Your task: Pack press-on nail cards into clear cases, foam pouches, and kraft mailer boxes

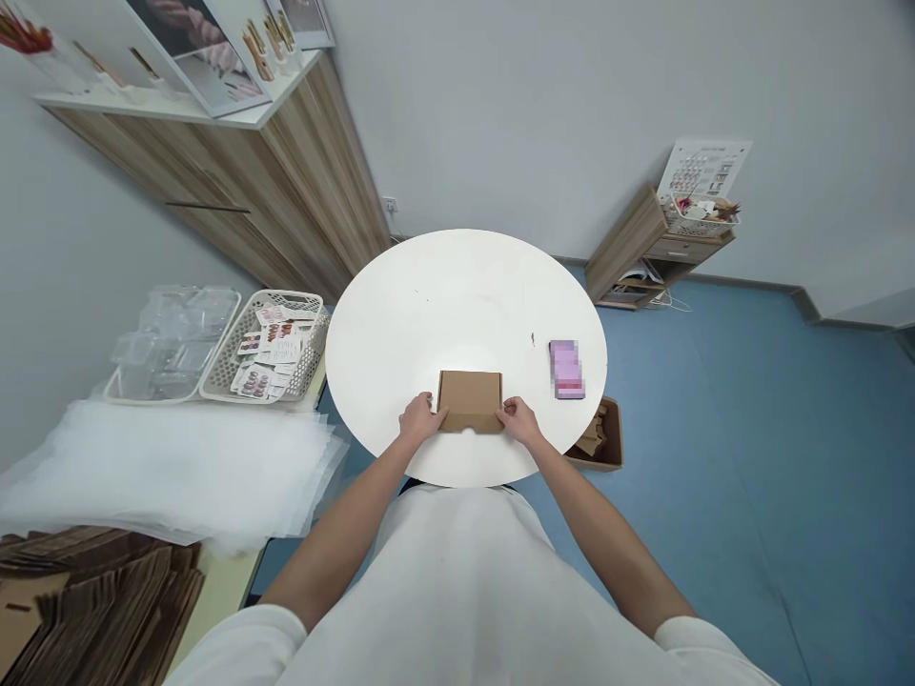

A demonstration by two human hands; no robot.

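A small brown cardboard box (470, 391) with its lid down sits near the front edge of the round white table (457, 286). My left hand (420, 417) is at the box's left side, thumb against its front corner. At the opposite side, my right hand (518, 419) has its thumb and fingers on the front right corner. Both hands hold the box between them. To the right on the table lies a purple pack (567, 369), its surface blurred.
Left of the table are a white basket of printed cards (315, 348), clear plastic boxes (175, 333), white translucent sheets (164, 467) and stacked flat cardboard (107, 610). A brown bin (613, 443) stands below the table's right edge. A small cabinet (629, 243) is by the wall.
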